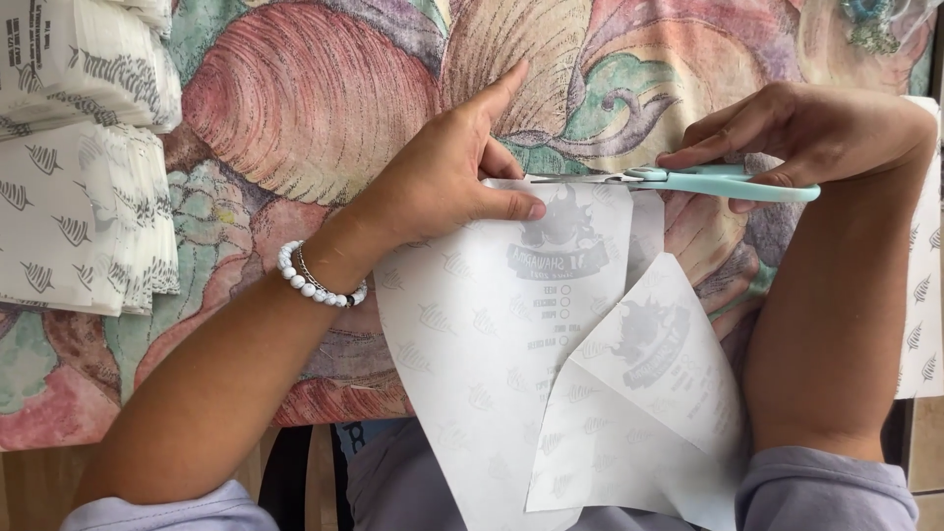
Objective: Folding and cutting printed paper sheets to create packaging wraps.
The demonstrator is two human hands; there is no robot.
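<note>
My left hand (pixel 447 172) pinches the top edge of a white printed paper sheet (pixel 492 324), thumb on its face and index finger stretched out over the table. A white bead bracelet (pixel 317 280) circles that wrist. My right hand (pixel 806 133) grips pale blue-handled scissors (pixel 688 179), whose blades point left and lie along the sheet's top edge. A cut flap of the same paper (pixel 644 403) folds down at the lower right, toward my lap.
A colourful floral tablecloth (pixel 315 98) covers the table. Stacks of white printed paper sheets (pixel 84 147) lie at the far left. More printed paper (pixel 922 285) sits by the right edge. The table's near edge runs under my forearms.
</note>
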